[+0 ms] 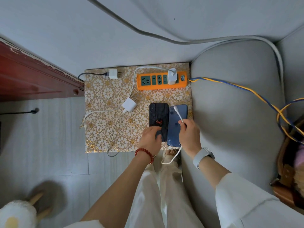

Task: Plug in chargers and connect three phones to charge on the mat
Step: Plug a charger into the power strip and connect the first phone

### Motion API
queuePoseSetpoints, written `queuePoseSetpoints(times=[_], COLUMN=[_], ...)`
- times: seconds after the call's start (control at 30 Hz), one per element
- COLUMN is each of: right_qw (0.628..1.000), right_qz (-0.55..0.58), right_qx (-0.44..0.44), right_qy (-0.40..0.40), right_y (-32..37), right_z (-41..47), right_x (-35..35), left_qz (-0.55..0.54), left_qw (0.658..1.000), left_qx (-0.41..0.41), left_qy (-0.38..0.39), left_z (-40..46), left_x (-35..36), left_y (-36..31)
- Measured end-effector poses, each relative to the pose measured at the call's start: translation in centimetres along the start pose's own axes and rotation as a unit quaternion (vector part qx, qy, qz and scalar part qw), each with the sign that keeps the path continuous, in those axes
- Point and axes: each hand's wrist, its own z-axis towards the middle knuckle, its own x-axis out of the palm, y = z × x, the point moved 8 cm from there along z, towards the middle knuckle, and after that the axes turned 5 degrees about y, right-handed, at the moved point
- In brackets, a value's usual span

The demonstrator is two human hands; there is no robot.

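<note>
Two phones lie side by side on the gold flower-patterned mat [105, 125]: a black phone with a red spider [158, 117] and a blue phone [176, 116] to its right. My left hand [150, 139] grips the near end of the black phone. My right hand [187, 134] pinches a white cable end [178, 114] above the blue phone. One white charger [172, 76] sits plugged into the orange power strip [162, 80]. A second white charger [129, 105] lies loose mid-mat, and a third [113, 73] with a dark cable rests at the mat's far edge.
A grey sofa cushion [238, 104] borders the mat on the right, with the strip's blue-yellow cord [246, 91] across it. A red-brown wooden cabinet [32, 76] stands at left. A thick grey cable [148, 33] crosses the far wall. Slippers sit at bottom left.
</note>
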Motion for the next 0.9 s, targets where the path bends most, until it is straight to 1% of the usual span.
queuePoseSetpoints(times=[0.03, 0.07, 0.1, 0.17, 0.2, 0.23, 0.27, 0.33, 0.4, 0.47, 0.5, 0.57, 0.63, 0.73, 0.8, 0.9], right_qw=[1.000, 0.999, 0.999, 0.996, 0.995, 0.994, 0.992, 0.988, 0.978, 0.956, 0.947, 0.949, 0.954, 0.945, 0.950, 0.969], right_qz=[0.015, 0.033, 0.051, 0.081, 0.092, 0.103, 0.116, 0.150, 0.203, 0.274, 0.291, 0.260, 0.217, 0.219, 0.208, 0.165], right_qx=[-0.001, -0.005, -0.012, -0.025, -0.031, -0.031, -0.024, 0.009, 0.036, 0.048, 0.047, 0.032, 0.016, 0.010, 0.008, 0.001], right_qy=[-0.010, -0.017, -0.017, 0.008, 0.023, 0.033, 0.037, 0.025, 0.032, 0.090, 0.126, 0.178, 0.205, 0.241, 0.234, 0.185], right_y=[0.1, 0.2, 0.3, 1.0, 1.4, 1.7, 2.0, 2.2, 2.3, 2.6, 2.9, 3.3, 3.6, 4.1, 4.3, 4.6], right_z=[-0.3, -0.7, -1.0, -1.7, -2.0, -2.3, -2.6, -3.1, -3.5, -4.0, -4.4, -5.3, -6.0, -6.9, -7.1, -7.0], right_x=[-0.4, -0.8, -1.2, -1.6, -1.6, -1.6, -1.6, -2.1, -2.7, -2.7, -2.5, -1.9, -1.1, 0.2, 0.7, 0.7], left_qz=[-0.060, -0.130, -0.207, -0.347, -0.395, -0.421, -0.430, -0.443, -0.470, -0.507, -0.522, -0.543, -0.559, -0.586, -0.613, -0.635], left_qw=[0.998, 0.990, 0.976, 0.933, 0.912, 0.900, 0.896, 0.889, 0.870, 0.844, 0.834, 0.818, 0.808, 0.792, 0.772, 0.755], left_qx=[-0.018, -0.041, -0.064, -0.093, -0.097, -0.098, -0.100, -0.116, -0.144, -0.162, -0.163, -0.157, -0.148, -0.133, -0.127, -0.123], left_qy=[-0.029, -0.040, -0.029, 0.029, 0.054, 0.062, 0.054, 0.015, -0.026, -0.062, -0.077, -0.103, -0.115, -0.109, -0.106, -0.107], left_z=[-0.2, -0.3, -0.3, -0.7, -1.0, -1.2, -1.4, -1.7, -2.1, -2.2, -2.3, -2.3, -2.3, -2.3, -2.4, -2.6], left_x=[-0.5, -0.7, -0.5, 0.6, 1.1, 1.2, 1.0, 0.1, -1.1, -2.3, -3.0, -4.3, -5.4, -6.3, -6.5, -6.5], left_y=[-0.2, -0.3, -0.4, -0.9, -1.2, -1.4, -1.4, -0.7, 0.4, 1.4, 1.7, 1.8, 1.6, 0.7, 0.0, -0.9])
